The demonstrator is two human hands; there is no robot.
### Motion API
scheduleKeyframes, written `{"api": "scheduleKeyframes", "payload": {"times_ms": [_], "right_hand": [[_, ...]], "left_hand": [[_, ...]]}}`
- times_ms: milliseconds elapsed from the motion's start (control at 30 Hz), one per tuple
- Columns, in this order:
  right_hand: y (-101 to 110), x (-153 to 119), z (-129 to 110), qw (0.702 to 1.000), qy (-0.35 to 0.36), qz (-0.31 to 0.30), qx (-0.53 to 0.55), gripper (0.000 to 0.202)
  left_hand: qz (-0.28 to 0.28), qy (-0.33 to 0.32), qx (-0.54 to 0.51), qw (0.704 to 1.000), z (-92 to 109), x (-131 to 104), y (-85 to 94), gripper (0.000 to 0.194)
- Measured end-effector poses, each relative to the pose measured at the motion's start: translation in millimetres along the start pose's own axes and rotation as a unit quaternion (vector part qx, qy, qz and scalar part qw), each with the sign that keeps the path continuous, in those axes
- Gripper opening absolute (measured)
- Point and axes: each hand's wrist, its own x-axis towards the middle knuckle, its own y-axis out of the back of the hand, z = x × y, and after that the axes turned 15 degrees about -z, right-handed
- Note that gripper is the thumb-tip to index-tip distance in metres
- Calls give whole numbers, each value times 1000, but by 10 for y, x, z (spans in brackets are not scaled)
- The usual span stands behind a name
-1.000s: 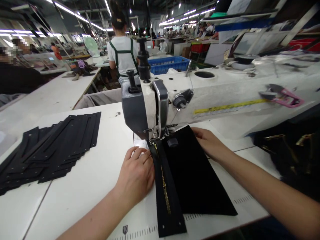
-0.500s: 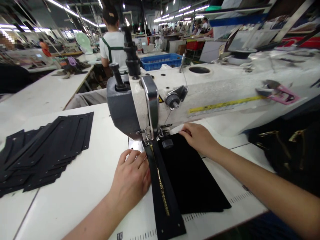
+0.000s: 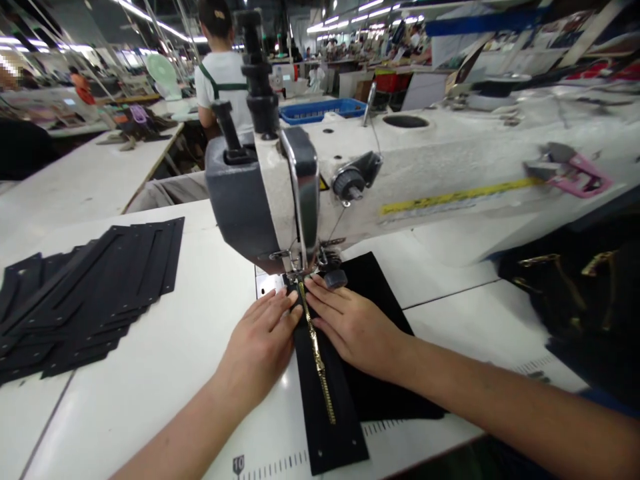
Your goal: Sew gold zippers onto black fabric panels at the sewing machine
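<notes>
A black strip (image 3: 334, 440) with a gold zipper (image 3: 320, 363) along its middle runs under the presser foot of a white sewing machine (image 3: 345, 150). To its right lies a black fabric panel (image 3: 385, 393), partly beneath the strip. My left hand (image 3: 265, 343) rests on the strip's left edge close to the foot, fingers stretched and fairly flat. On the strip's right side, my right hand (image 3: 357, 327) lies with extended fingers pointing at the needle area. Both hands press from above rather than grasp. The needle tip is hidden behind the foot.
Black punched pieces (image 3: 100, 287) lie stacked on the white table at left. Dark fabric with gold zippers (image 3: 575, 280) sits at right. Pink-handled snips (image 3: 575, 173) rest against the machine arm. Behind are a blue basket (image 3: 323, 111) and a person (image 3: 220, 73) facing away.
My right hand has moved left and nearer, from the panel's far edge onto the strip beside the zipper. My left hand's fingers have shifted slightly onto the strip near the foot.
</notes>
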Motion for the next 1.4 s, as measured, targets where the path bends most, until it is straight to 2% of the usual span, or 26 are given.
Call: {"api": "scheduleKeyframes", "payload": {"times_ms": [100, 233, 433, 700, 800, 900, 1033, 1133, 1200, 1400], "right_hand": [[21, -5, 30, 1000, -2, -3, 11, 35], [32, -2, 24, 1000, -2, -12, 14, 34], [27, -4, 34, 1000, 8, -19, 6, 35], [-2, 76, 123, 1000, -1, 4, 2, 34], [40, 89, 146, 1000, 9, 7, 24, 32], [124, 47, 66, 999, 17, -10, 46, 30], [210, -27, -117, 998, -24, -30, 47, 28], [225, -33, -171, 995, -47, -35, 76, 18], [214, -21, -168, 992, -60, -24, 108, 12], [128, -33, -240, 976, -106, 14, 192, 13]], "left_hand": [[-21, -48, 15, 999, -47, 23, 24, 23], [-30, -77, 36, 996, -67, 34, 19, 25], [-18, -70, 39, 997, -53, 33, -3, 24], [-1, -42, 43, 998, -89, 83, -32, 23], [7, -32, 33, 999, -94, 94, -32, 24], [13, -20, 15, 1000, -78, 101, -13, 24], [-5, 1, 3, 1000, -52, 95, 7, 23], [-21, 12, -2, 1000, -42, 71, 6, 24], [-28, 13, 3, 1000, -32, 52, 6, 28], [-16, -2, 33, 999, -13, 30, 7, 28]]}}
